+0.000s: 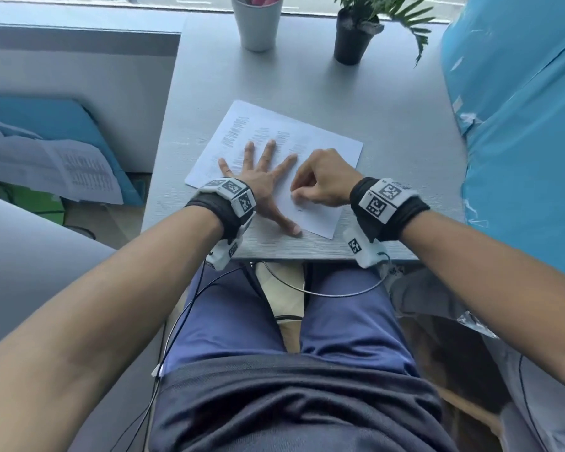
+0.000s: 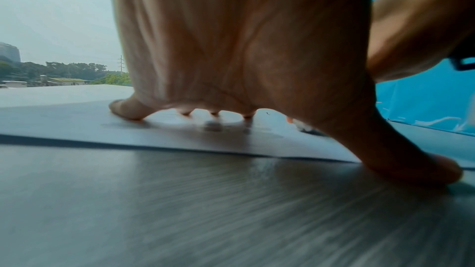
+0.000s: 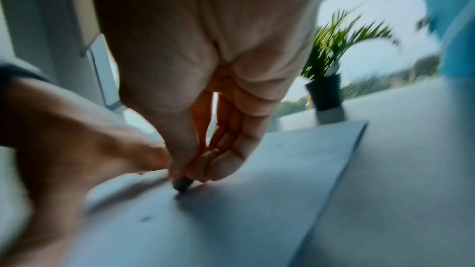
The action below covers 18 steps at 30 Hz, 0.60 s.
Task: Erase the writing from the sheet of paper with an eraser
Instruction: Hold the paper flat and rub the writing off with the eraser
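The right hand is bunched into a tight pinch, thumb and fingertips pressed together around a small dark-tipped eraser. The eraser's end touches the white sheet of paper in its near right part. In the head view the eraser is almost wholly hidden under the curled fingers; the right wrist view shows only its dark, blurred tip poking out below the thumb, with a faint smudge on the paper just in front of it. A small dark mark lies on the paper just nearer the person than the pinching fingers.

Just beside it, the left hand lies flat and spread wide on the same sheet, fingers straight and fanned, holding nothing. Its index finger points toward the right hand's knuckles and ends close to them. Its thumb reaches off the near edge of the paper and presses on the bare grey tabletop. From the left wrist view the fingertips press down on the sheet while the palm arches above it.

The sheet lies askew on the table, with lines of faint print across its far half, beyond the left fingers. At the table's far edge stand a white tapered cup and, to its right, a small green plant in a black pot. A blue plastic-wrapped bulk rises along the table's right side.
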Each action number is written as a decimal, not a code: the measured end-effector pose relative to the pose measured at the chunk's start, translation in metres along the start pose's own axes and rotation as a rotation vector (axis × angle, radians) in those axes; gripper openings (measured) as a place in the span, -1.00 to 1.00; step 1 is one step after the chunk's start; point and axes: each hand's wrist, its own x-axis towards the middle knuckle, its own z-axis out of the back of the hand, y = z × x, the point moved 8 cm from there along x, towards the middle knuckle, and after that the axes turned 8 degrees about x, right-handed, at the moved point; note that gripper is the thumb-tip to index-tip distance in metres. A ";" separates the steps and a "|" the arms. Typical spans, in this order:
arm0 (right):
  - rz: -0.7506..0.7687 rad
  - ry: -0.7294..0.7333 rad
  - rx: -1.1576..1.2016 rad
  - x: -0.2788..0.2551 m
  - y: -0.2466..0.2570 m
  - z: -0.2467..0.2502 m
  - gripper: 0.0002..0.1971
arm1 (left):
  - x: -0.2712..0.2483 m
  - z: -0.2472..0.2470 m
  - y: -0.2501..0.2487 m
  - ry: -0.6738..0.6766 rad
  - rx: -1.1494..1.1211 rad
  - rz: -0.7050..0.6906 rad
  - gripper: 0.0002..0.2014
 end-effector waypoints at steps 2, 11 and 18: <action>-0.013 -0.030 0.015 0.001 -0.003 0.003 -0.91 | -0.001 -0.001 0.001 0.001 -0.010 -0.002 0.58; -0.005 -0.014 0.028 -0.005 -0.002 -0.001 -0.92 | -0.001 -0.001 0.000 0.011 -0.004 -0.004 0.58; -0.036 -0.044 0.033 -0.001 -0.011 0.007 -0.91 | 0.000 -0.001 0.001 0.002 -0.009 0.000 0.59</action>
